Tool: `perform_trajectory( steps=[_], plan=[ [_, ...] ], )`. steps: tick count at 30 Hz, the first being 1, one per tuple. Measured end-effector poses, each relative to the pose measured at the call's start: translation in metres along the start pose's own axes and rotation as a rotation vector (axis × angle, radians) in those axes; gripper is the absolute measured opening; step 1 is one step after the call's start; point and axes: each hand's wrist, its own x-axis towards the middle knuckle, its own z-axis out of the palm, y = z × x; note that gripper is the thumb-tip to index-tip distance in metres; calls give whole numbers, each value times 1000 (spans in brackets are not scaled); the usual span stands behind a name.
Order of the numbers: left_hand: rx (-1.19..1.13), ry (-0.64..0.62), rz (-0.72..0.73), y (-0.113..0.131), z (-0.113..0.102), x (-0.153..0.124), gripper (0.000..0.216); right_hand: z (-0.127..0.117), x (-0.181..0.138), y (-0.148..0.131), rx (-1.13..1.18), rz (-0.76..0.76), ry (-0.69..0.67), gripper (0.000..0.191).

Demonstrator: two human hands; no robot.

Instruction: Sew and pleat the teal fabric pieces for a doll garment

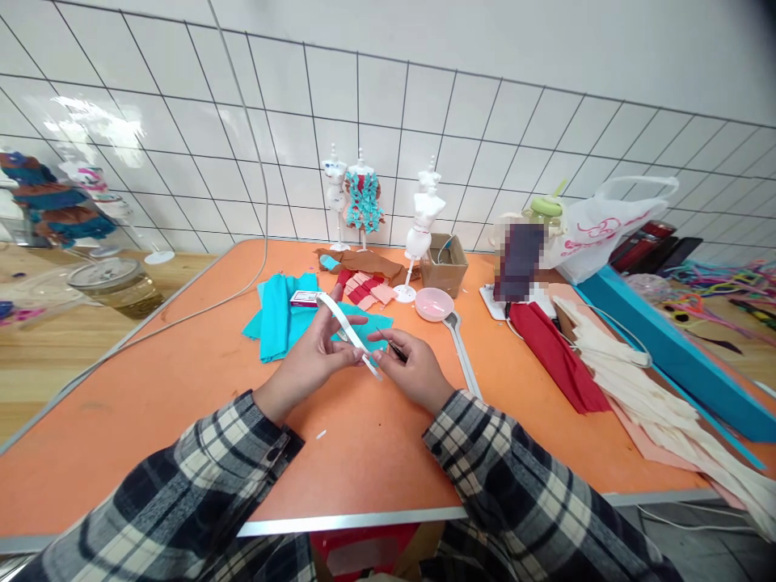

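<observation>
the left hand (318,343) pinches a white strip (344,321), its lower end beside the right hand (415,368), whose fingers grip a dark object (398,352). i'd call it early: strip seemingly unattached, mannequin (423,217) beyond those fingers bare.

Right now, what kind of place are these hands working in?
Probably a little sewing or craft corner. Small white dress forms stand at the back of the orange table, one wearing a ruffled turquoise outfit, and pieces of turquoise cloth and red cloth lie around.
</observation>
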Motion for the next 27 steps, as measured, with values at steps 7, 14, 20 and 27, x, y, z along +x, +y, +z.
perform_trajectory(
  steps=[7,14,20,27],
  plan=[
    [-39,-84,-70,-1,1,-2,107,0,1,4,-185,-26,89,16],
    [94,30,15,-9,-1,5,109,-1,-2,-2,-119,8,58,29],
    [215,95,70,-16,-7,9,105,0,-5,-4,-226,11,-108,41],
    [271,50,66,-18,-4,5,101,1,-6,-3,-273,60,-190,41]
  ],
)
